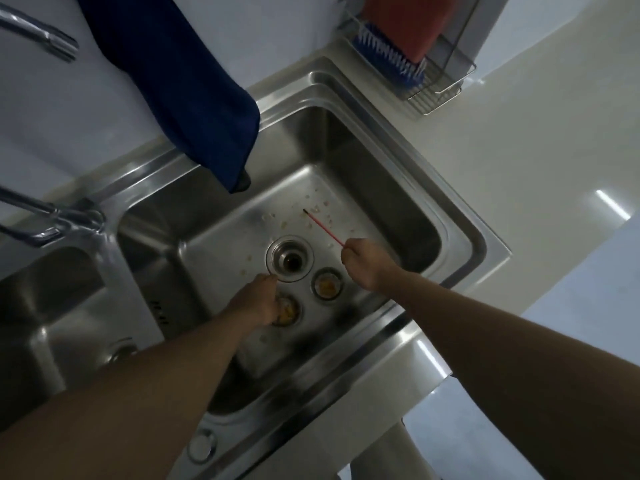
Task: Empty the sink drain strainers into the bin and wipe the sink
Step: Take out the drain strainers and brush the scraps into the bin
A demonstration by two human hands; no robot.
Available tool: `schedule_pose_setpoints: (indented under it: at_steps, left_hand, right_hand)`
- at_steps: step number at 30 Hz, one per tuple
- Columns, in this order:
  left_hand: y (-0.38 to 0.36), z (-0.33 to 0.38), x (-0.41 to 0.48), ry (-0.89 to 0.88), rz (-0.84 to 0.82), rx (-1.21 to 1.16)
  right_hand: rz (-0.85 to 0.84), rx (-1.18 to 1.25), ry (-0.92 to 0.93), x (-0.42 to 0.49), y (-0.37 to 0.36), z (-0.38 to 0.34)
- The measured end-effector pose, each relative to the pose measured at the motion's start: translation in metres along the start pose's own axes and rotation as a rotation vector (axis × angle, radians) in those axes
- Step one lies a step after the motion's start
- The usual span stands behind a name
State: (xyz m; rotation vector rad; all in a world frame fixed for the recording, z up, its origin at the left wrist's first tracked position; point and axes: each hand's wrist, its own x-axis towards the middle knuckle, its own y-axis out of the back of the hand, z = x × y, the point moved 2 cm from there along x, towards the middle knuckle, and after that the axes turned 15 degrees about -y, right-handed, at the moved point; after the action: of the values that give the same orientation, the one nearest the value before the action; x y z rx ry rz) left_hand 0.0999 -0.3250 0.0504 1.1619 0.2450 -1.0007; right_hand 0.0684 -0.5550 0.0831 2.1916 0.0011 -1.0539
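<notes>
Two drain strainers are sitting on the floor of the right-hand sink basin, both close to the open drain hole and both holding yellowish food scraps. The nearer strainer is lying just below the drain and is being partly covered by the left hand, whose fingers are curling down around its rim in a grip, though how firmly cannot be told. The other strainer is resting free, just to the right of the drain and between the two hands, touching neither. The right hand is hovering over the basin floor with its fingers pinching shut on the end of a thin red stick, which is pointing away toward the back of the basin with its dark tip over the metal. Small pale crumbs are lying scattered across the basin floor around the stick and the drain. A dark blue cloth is hanging over the back edge of the sink. To the left, a second basin is showing beside a chrome tap. On the pale counter behind the sink, a wire rack is holding a blue brush and a red item.
</notes>
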Motion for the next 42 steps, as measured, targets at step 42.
schedule_pose_setpoints:
  at_steps: [42]
  left_hand:
    - [0.052, 0.285, -0.053, -0.493, 0.359, -0.416]
  right_hand:
    - [0.536, 0.300, -0.028, -0.184, 0.129, 0.124]
